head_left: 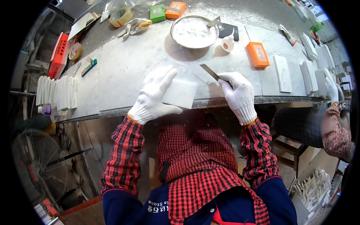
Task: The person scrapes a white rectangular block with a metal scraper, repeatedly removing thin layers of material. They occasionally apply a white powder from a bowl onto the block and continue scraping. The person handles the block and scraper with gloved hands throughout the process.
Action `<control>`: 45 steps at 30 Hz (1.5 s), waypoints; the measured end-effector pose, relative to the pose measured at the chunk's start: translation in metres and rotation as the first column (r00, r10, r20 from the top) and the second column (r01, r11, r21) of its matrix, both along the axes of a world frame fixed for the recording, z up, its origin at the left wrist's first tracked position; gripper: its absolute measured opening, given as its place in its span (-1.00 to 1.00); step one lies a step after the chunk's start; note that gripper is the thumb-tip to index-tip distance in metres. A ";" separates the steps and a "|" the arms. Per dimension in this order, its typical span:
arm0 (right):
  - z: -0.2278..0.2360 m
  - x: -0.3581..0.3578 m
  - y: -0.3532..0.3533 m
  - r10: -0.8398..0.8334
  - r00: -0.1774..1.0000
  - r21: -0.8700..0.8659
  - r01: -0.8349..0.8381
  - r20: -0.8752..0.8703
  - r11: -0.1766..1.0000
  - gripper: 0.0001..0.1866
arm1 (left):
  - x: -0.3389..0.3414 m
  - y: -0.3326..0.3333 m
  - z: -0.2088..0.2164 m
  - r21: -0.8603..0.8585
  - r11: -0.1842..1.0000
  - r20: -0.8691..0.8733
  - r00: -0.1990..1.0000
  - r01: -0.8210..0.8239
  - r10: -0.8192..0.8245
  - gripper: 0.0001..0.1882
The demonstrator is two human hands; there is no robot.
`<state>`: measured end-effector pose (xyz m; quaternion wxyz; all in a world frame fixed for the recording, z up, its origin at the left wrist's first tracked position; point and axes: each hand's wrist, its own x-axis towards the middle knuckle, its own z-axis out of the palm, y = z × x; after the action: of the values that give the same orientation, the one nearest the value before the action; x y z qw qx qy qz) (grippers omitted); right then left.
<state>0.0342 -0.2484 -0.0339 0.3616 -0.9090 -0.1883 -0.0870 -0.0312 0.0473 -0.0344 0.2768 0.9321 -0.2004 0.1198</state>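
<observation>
At the near edge of the worktop (127,71), the white tile (182,93) is touched on its left by the left hand (153,95), fingers spread wide, while the thin metal blade (208,70), slanting far-left, is pinched by the right hand's (237,92) closed fingers.

Open tabletop (118,78) runs between the row of white slabs (57,93) and the left hand (155,93); far-middle, the powder bowl (194,47) and squeeze bottle (227,44) bar the way, with an orange box (258,54) to their right.

White gloves (152,98) and plaid red-black sleeves (125,155) accompany a checked apron (198,189) and navy top (275,204).
</observation>
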 end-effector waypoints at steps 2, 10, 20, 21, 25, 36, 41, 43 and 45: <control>0.000 -0.008 -0.007 0.001 1.000 0.028 -0.001 -0.015 1.000 -0.85 | -0.003 0.010 0.008 0.132 0.991 -0.047 0.999 0.015 -0.009 0.12; -0.002 -0.038 -0.003 -0.056 0.995 0.237 0.036 0.081 0.971 -0.84 | 0.003 0.005 0.017 0.256 0.967 -0.208 0.977 0.001 0.054 -0.03; -0.008 -0.070 -0.009 -0.045 0.648 0.441 0.566 -0.760 0.697 -0.72 | -0.017 0.002 0.013 0.268 0.962 0.186 0.983 -0.057 0.007 -0.09; -0.011 -0.072 -0.011 -0.070 0.644 0.428 0.582 -0.762 0.691 -0.74 | -0.018 0.003 0.014 0.285 0.957 0.199 0.980 -0.056 -0.002 -0.09; -0.029 -0.086 -0.010 -0.117 0.722 0.501 0.577 -0.682 0.645 -0.75 | -0.016 0.003 0.027 0.320 0.943 0.242 0.970 -0.094 0.014 -0.04; -0.092 -0.142 -0.068 -0.223 0.657 0.497 0.713 -0.721 0.495 -0.75 | -0.007 -0.001 0.000 0.312 0.939 0.404 0.915 -0.146 0.008 -0.04; -0.097 -0.154 -0.088 -0.228 0.727 0.530 0.644 -0.647 0.551 -0.83 | -0.002 -0.002 0.000 0.347 0.921 0.505 0.863 -0.174 -0.027 -0.20; -0.087 -0.149 -0.081 -0.165 0.747 0.563 0.609 -0.644 0.559 -0.84 | 0.001 -0.002 0.000 0.355 0.920 0.499 0.866 -0.168 -0.035 -0.32; -0.070 -0.140 -0.070 -0.107 0.751 0.565 0.574 -0.652 0.592 -0.84 | 0.002 -0.003 -0.001 0.373 0.911 0.520 0.853 -0.177 -0.048 -0.34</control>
<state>-0.1059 -0.3179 -0.1044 0.7095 -0.6841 0.1643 0.0406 -0.0290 0.0445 -0.0355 0.0077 0.9082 -0.2558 0.3312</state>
